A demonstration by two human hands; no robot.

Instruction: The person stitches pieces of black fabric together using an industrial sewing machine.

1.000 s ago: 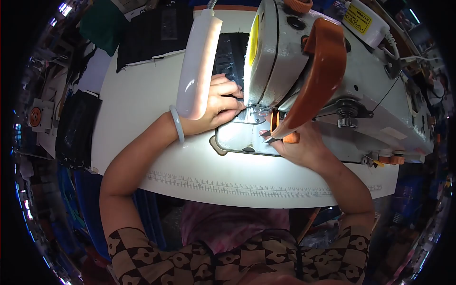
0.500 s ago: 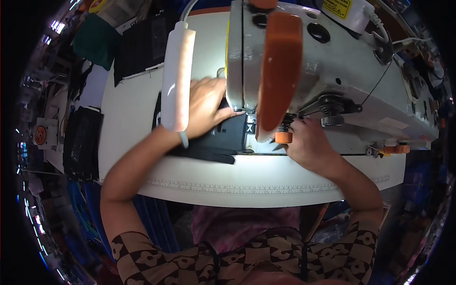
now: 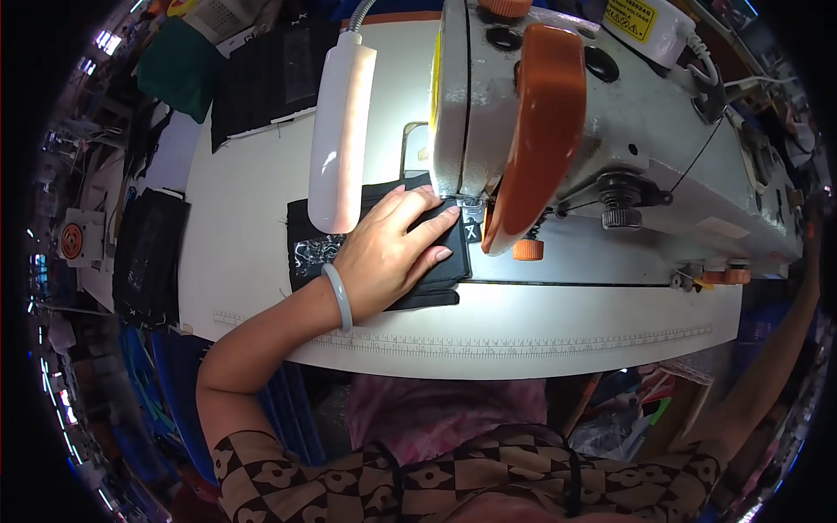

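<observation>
My left hand (image 3: 392, 248) lies flat on black fabric (image 3: 449, 261), fingers slightly spread, its fingertips close to the presser foot (image 3: 472, 211) of the sewing machine (image 3: 488, 113). A small black label with a white X (image 3: 472, 231) sits at the fabric's right edge, beside the foot. The fabric is layered, with a shiny patch showing left of my hand. My right arm reaches out to the far right, and its hand is lost at the dark edge of the view.
A lit white lamp (image 3: 342, 139) hangs left of the machine head. An orange lever (image 3: 545, 131) stands in front of the machine. Black pieces (image 3: 150, 257) lie at the left, others (image 3: 270, 83) at the back. A printed ruler (image 3: 523, 347) runs along the table's front edge.
My right hand has left the needle area, and its arm now stretches far right. My left hand has come down nearer the front, flat on the fabric. The view has shifted slightly.
</observation>
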